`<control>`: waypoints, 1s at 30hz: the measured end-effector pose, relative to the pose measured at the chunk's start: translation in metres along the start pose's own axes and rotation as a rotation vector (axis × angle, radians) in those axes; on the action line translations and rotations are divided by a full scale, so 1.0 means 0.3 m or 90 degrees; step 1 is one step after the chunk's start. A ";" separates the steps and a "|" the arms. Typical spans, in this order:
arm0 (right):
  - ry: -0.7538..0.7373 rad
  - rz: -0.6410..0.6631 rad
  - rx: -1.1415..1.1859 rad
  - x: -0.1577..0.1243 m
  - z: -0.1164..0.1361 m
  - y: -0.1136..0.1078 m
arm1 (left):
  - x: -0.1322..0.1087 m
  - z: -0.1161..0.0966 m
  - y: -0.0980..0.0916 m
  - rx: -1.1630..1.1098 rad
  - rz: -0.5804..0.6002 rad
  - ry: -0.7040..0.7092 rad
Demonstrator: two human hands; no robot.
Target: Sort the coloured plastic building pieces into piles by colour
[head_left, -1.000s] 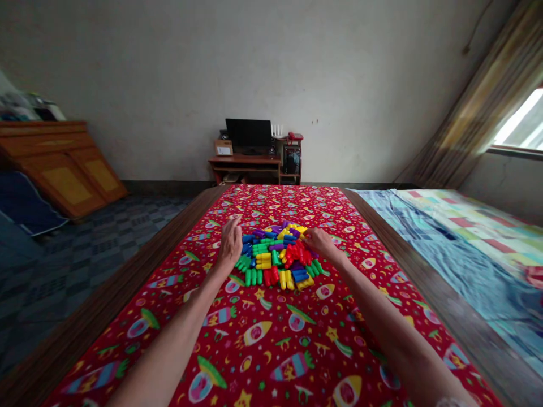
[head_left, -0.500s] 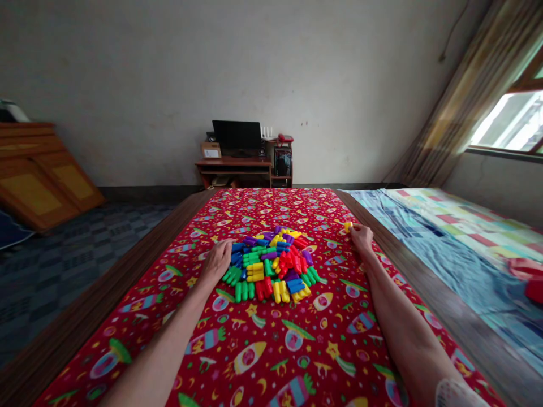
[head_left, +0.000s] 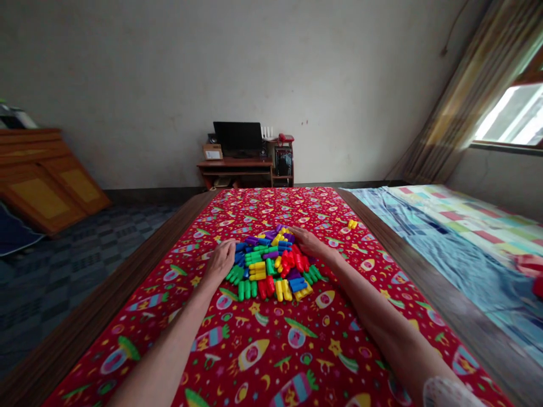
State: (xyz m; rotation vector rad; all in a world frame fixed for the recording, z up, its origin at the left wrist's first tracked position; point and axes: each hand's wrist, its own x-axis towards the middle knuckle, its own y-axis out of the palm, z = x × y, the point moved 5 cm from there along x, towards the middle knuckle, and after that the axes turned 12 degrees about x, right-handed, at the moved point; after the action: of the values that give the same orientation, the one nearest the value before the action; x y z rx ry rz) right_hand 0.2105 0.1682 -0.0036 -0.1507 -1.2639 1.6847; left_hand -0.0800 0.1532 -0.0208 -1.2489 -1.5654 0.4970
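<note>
A pile of plastic building blocks (head_left: 257, 270) in red, yellow, green, blue and purple lies on a red patterned cloth (head_left: 254, 333). Along the pile's left edge rests my left hand (head_left: 222, 259), its fingers curled and pressed together; the fingertips and anything in them are hidden. My right hand (head_left: 309, 243) reaches over the far right of the pile, fingers stretched toward yellow and purple blocks there, with nothing visibly held. A yellow block (head_left: 352, 224) lies by itself on the cloth, beyond and to the right of that hand.
The cloth covers a long dark wooden table (head_left: 178, 217). A bed (head_left: 428, 243) with a blue sheet adjoins it on the right. Beyond the far end stands a desk (head_left: 235, 163) with a monitor (head_left: 237, 137). A wooden cabinet (head_left: 46, 175) is at the left.
My right hand has let go of the yellow block at the right side of the cloth and moved left to the pile. My left hand has stayed beside the pile.
</note>
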 end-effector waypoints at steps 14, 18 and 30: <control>0.465 -0.332 -0.093 -0.199 -0.244 -0.310 | 0.000 0.001 0.003 0.003 -0.009 0.021; 0.599 -0.368 -0.143 -0.295 -0.288 -0.366 | -0.001 0.000 0.000 0.002 -0.010 0.020; 0.384 -0.229 -0.108 -0.088 -0.031 -0.286 | 0.000 -0.011 0.006 -0.001 -0.006 0.017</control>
State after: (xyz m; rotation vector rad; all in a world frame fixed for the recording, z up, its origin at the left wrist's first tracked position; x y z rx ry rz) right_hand 0.2826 0.1520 0.0482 -0.4670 -0.9025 1.1033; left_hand -0.0762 0.1530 -0.0211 -1.2435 -1.5491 0.4712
